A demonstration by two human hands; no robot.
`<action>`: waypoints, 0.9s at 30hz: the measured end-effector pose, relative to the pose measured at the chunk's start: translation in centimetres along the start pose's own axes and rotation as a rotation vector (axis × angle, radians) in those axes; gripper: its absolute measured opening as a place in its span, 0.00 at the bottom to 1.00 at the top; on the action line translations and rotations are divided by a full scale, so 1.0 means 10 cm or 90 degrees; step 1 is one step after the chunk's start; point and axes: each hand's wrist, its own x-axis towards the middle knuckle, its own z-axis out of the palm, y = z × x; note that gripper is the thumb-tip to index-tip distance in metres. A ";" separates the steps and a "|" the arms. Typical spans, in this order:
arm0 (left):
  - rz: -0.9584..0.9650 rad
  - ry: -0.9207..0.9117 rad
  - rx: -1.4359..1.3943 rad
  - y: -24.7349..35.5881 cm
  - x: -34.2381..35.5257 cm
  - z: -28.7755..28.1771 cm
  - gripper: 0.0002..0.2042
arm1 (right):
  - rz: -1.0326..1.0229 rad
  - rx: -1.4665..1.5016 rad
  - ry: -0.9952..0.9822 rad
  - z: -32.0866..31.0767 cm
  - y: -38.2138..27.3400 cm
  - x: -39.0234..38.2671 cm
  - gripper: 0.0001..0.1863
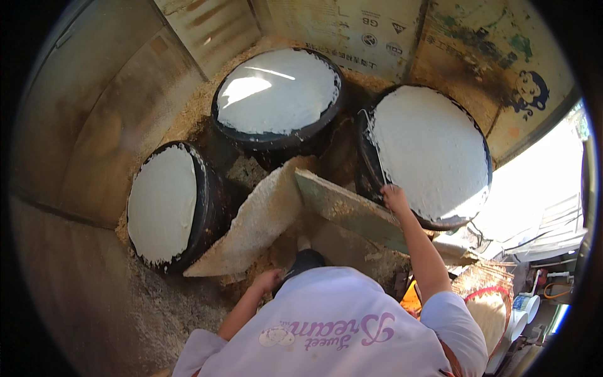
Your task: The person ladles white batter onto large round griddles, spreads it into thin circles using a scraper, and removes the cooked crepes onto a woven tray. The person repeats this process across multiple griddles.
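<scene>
My right hand (394,198) is closed round a thin metal rod (375,146) with a bent tip. The rod lies along the left rim of the right-hand round vat (365,156), where a smooth white layer (433,151) fills the top. What this white stuff is, I cannot tell. Low on the left, my left hand (270,281) rests by my dark trouser leg (304,261), its fingers mostly hidden. Nearest to it is a rough, pale board (251,223) standing on edge.
Two more dark vats, one at the back (276,94) and one at the left (162,206), have the same white tops. A greenish board (348,204) stands between me and the right vat. Panel walls (119,107) curve round behind; a woven basket (487,301) is at lower right.
</scene>
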 end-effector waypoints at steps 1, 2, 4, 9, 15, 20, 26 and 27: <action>-0.051 -0.055 -0.027 -0.03 0.03 -0.10 0.22 | -0.010 0.025 -0.003 0.14 -0.11 0.32 0.09; -0.044 -0.025 -0.005 -0.17 0.01 -0.10 0.21 | -0.020 0.017 0.011 0.34 -0.32 0.59 0.08; -0.042 0.005 0.013 -0.31 0.04 -0.22 0.21 | 0.008 -0.023 0.028 0.65 -0.70 1.09 0.09; -0.155 -0.054 -0.221 -0.50 0.12 -0.53 0.20 | 0.103 0.090 -0.005 1.11 -1.14 1.82 0.11; -0.024 0.066 -0.232 -0.85 0.36 -0.48 0.20 | 0.215 0.502 -0.086 1.55 -1.23 1.66 0.12; -0.010 0.030 -0.145 -0.69 0.42 -0.78 0.21 | 0.236 0.543 -0.116 1.46 -1.30 1.36 0.12; 0.009 -0.018 -0.084 -0.59 0.45 -0.88 0.19 | 0.270 0.557 -0.102 1.72 -1.03 0.80 0.13; 0.007 -0.010 -0.095 -0.58 0.46 -0.87 0.19 | 0.266 0.550 -0.096 1.78 -1.00 0.65 0.13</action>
